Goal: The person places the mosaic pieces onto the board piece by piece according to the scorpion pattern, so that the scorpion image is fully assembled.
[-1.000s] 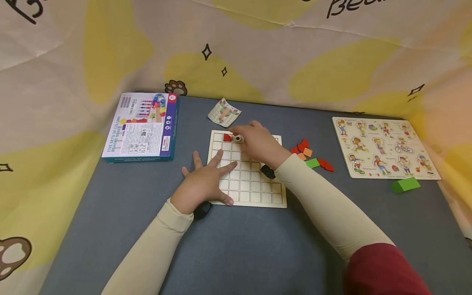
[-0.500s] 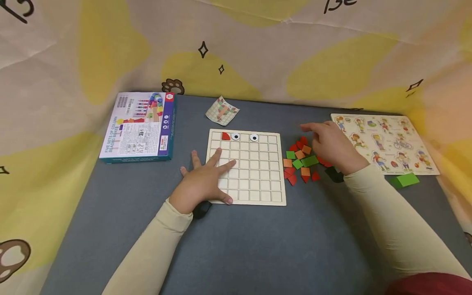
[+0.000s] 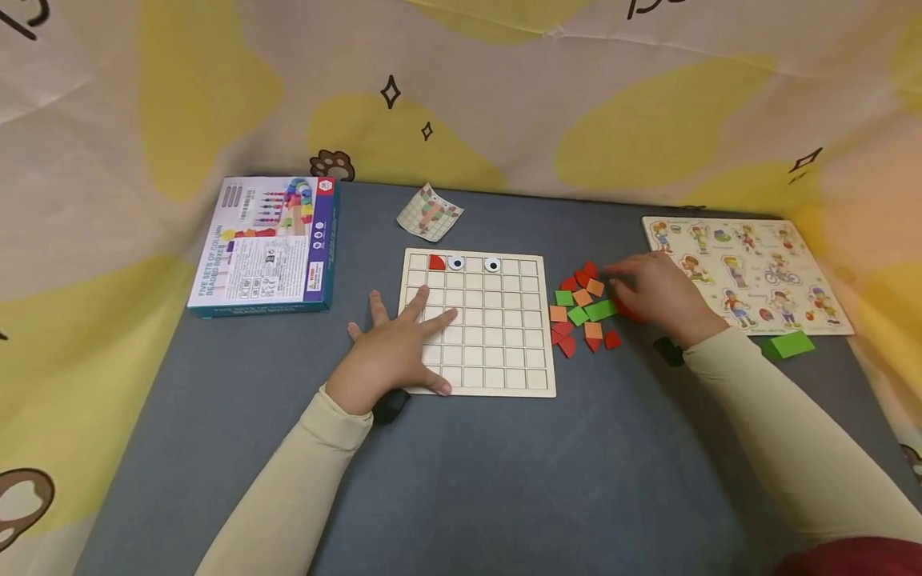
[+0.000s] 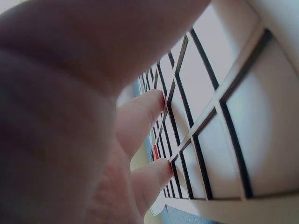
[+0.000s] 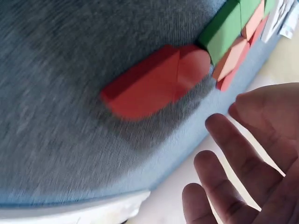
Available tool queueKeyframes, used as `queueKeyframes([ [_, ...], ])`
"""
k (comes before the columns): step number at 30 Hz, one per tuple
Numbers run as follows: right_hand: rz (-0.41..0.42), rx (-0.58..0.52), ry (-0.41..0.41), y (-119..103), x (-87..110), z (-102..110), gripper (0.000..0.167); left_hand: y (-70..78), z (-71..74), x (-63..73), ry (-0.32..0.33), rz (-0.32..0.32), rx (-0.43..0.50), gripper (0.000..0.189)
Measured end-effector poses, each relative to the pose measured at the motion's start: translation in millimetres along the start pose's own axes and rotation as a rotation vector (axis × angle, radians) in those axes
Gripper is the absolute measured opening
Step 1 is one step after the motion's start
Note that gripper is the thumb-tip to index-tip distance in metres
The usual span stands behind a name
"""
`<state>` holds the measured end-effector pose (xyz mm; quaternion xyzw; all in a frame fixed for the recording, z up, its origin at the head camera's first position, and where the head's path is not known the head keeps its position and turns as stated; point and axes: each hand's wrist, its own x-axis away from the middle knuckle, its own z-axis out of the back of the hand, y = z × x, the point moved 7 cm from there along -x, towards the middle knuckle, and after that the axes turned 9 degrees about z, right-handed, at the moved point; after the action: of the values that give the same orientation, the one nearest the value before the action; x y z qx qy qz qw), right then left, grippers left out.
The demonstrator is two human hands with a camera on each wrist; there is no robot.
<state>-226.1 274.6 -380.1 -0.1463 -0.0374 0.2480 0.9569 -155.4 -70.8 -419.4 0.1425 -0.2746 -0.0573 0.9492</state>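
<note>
Choosing piece from loose colored blocks (image 3: 578,318) beside grid board (image 3: 494,338) seems step in hand; next move likely calls for pinching one block. Red rounded blocks (image 5: 145,88) lie on surface (image 3: 461,480) beneath right hand (image 3: 659,294), apart from its fingers, which are loosely bent, grasping nothing. Left hand (image 3: 389,352) spread over board, gripping nothing. Top row: red quarter-circle (image 3: 437,262), two eye tiles (image 3: 492,264). Pattern card (image 3: 430,213) beyond.

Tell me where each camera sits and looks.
On head: looks forward and down at the grid board and loose pieces; left hand, right hand and sleeves show.
On left wrist: looks along the board; left hand's fingers show.
On right wrist: looks across the table at red pieces; right hand's fingers show.
Head and left wrist share the board and left hand.
</note>
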Motion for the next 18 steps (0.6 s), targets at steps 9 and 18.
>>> queueKeyframes([
  [9,-0.033,-0.035,-0.006,-7,-10.9,-7,0.03,-0.9,-2.3,-2.4,-0.008,-0.001,0.014,0.119],
  [18,0.051,-0.021,0.003,-18,-15.0,-14,0.02,-0.6,-0.7,-0.1,-0.007,0.003,0.016,0.119],
])
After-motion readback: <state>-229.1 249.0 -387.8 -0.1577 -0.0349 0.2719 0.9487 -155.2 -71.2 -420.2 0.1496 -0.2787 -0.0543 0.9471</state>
